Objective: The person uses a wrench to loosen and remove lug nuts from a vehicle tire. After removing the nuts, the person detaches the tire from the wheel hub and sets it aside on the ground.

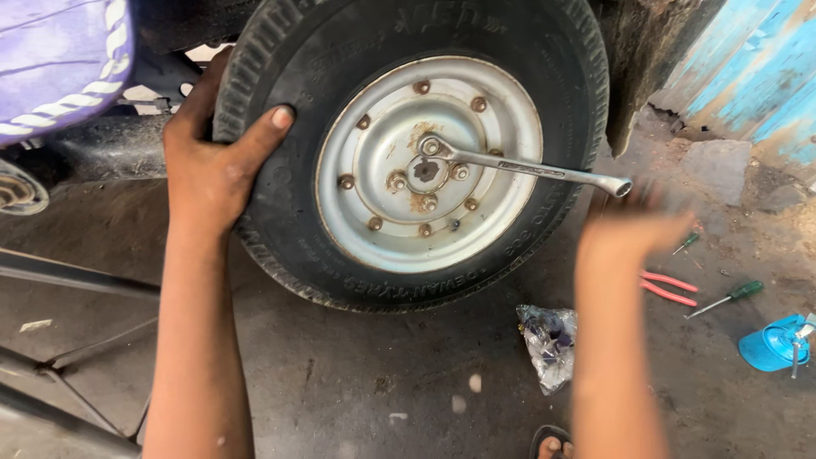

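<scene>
A black tyre (280, 229) on a silver steel rim (501, 119) fills the upper middle of the head view. My left hand (208, 161) grips the tyre's left edge, thumb lying across the tread. A long metal ring spanner (527, 167) sits on a nut near the hub and points right, slightly downward. My right hand (637, 225) is blurred just below the spanner's free end, fingers spread, apart from it and holding nothing.
Red-handled pliers (667, 287) and two green-handled screwdrivers (731, 297) lie on the concrete floor at right. A crumpled plastic bag (548, 340) lies below the tyre. A blue oil can (778, 342) sits far right. Metal bars (76, 280) cross the left side.
</scene>
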